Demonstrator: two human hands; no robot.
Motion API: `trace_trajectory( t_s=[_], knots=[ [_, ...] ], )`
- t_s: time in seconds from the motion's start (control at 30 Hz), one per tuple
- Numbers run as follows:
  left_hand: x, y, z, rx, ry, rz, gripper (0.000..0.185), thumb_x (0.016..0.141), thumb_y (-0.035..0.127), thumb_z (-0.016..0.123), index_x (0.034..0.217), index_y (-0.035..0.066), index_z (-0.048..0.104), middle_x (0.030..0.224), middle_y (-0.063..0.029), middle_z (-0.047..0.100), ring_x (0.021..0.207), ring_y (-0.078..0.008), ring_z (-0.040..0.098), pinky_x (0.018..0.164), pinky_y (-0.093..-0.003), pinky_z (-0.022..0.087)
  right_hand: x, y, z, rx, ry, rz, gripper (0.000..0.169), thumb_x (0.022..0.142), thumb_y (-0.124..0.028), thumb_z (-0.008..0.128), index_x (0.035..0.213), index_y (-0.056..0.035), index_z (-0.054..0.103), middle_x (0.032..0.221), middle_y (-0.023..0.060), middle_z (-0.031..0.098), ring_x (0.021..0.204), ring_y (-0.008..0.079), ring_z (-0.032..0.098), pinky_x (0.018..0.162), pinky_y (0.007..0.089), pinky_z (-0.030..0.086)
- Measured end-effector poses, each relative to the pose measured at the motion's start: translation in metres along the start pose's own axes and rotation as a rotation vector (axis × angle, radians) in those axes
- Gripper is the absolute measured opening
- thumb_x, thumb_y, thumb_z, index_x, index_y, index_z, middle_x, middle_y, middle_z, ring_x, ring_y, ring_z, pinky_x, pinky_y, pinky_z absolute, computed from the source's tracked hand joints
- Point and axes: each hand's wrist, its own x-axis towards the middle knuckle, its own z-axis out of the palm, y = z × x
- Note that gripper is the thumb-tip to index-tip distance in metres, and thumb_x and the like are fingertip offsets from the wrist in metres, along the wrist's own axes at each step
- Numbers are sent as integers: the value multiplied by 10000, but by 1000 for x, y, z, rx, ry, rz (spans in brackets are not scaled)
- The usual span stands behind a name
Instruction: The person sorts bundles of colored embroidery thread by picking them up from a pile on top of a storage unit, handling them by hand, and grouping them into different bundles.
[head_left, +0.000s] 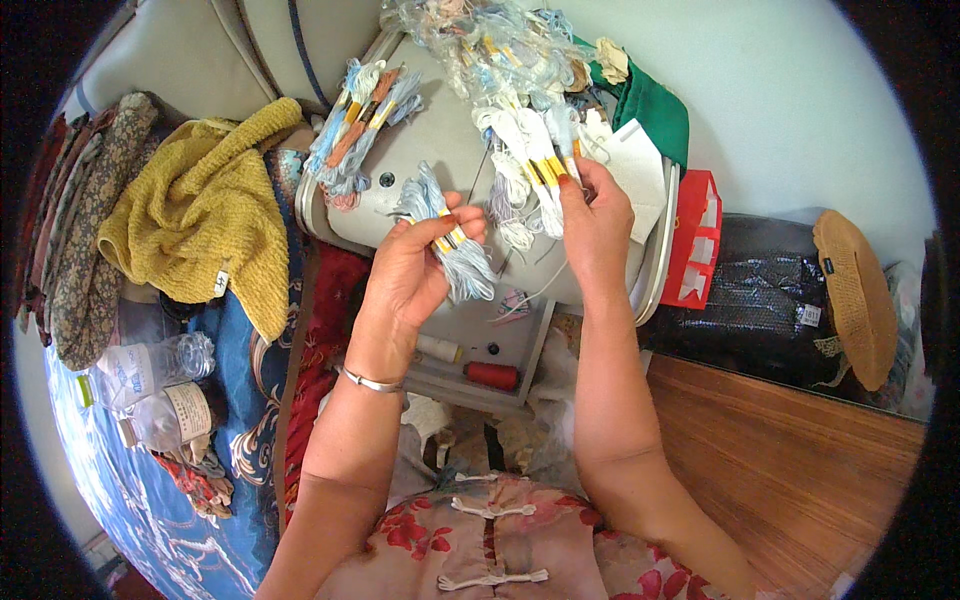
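Observation:
My left hand (409, 262) grips a small bunch of pale blue embroidery floss skeins (466, 264) with yellow and black paper bands. Between the thumb and fingers of my right hand (602, 225) are white floss skeins (531, 146), also banded in yellow and black. These lie over a looser heap of white and greyish skeins (511, 187) on the grey tabletop (431, 97). Up and left of my left hand, a separate pile of blue, white and brown skeins (364, 120) rests near the table's left edge. Clear plastic bags (510, 52) full of floss spread across the back.
Below the tabletop, an open drawer (469, 390) holds red thread (491, 376) and white thread (439, 349) spools. Left are a yellow towel (202, 217) and plastic bottles (142, 367). Green cloth (652, 105), a red bag (696, 240) and a straw hat (859, 300) stand right.

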Motion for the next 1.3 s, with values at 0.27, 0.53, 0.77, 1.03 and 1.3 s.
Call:
trace_trajectory(
  t_s=[0.27, 0.53, 0.77, 1.03, 1.3],
  knots=[
    [1, -2, -2, -178, -158, -63, 360, 903, 224, 436, 1132, -54, 455, 1127, -229, 527, 1062, -315, 520, 948, -413, 398, -8, -24, -13, 155, 295, -260, 179, 827, -82, 566, 974, 15, 592, 816, 101, 623, 723, 146, 573, 656, 266, 455],
    [-1, -4, 11, -274, -235, -15, 548, 904, 476, 332, 1096, -18, 472, 1072, -161, 552, 1009, -283, 522, 920, -411, 381, -43, -29, 23, 634, -356, 135, 136, 816, -55, 582, 925, 27, 594, 762, 23, 605, 604, 46, 512, 548, 190, 411],
    [-10, -7, 26, -300, -211, 75, 445, 904, 419, 413, 1031, 2, 501, 983, -115, 577, 941, -225, 540, 854, -354, 432, -48, -33, 32, 583, -249, 103, 112, 816, -68, 589, 888, 17, 597, 754, 31, 621, 634, 71, 550, 577, 221, 442],
    [0, -14, 6, -51, -44, 202, 241, 841, -11, 467, 1079, -25, 495, 1045, -157, 579, 981, -246, 561, 878, -366, 446, -49, -29, 32, 282, -316, -46, 128, 816, -113, 563, 871, -10, 618, 772, 112, 639, 675, 169, 604, 633, 286, 462],
    [1, -15, 8, -22, -46, 116, 246, 822, -34, 473, 1067, -38, 494, 990, -154, 597, 923, -262, 590, 829, -357, 474, -43, -34, 22, 173, -242, -149, 258, 876, -108, 450, 1105, -19, 526, 777, 141, 612, 713, 249, 609, 626, 353, 460]
  ],
)
